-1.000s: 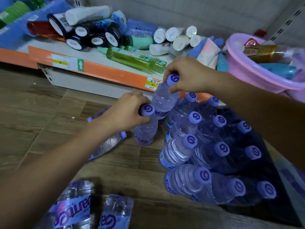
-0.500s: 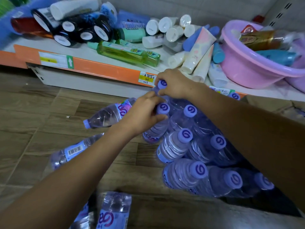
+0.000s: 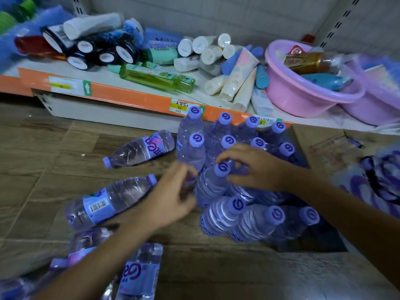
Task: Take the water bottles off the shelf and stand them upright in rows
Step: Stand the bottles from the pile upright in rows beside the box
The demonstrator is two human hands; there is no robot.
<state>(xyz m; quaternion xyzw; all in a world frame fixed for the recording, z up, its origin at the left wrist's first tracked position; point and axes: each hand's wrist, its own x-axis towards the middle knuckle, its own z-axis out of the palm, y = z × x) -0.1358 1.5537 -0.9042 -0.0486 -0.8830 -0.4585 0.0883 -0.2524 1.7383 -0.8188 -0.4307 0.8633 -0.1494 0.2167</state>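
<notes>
While the upright water bottles point(image 3: 236, 169) stand capped-end up in rows at centre frame, seemingly packed tight for support, the right hand point(image 3: 255, 167) curls fingers around one cap. The left hand point(image 3: 171, 198) hovers loosely spread; loose bottles point(image 3: 112, 202) lie flat at left, long axes along the floor.

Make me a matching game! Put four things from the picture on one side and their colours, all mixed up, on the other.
Things:
1. basin
2. bottle caps
3. shelf edge
4. long bottle on the shelf

Colours:
A. orange
B. green
C. pink
D. purple

Pairs: 1-C, 2-D, 3-A, 4-B
</notes>
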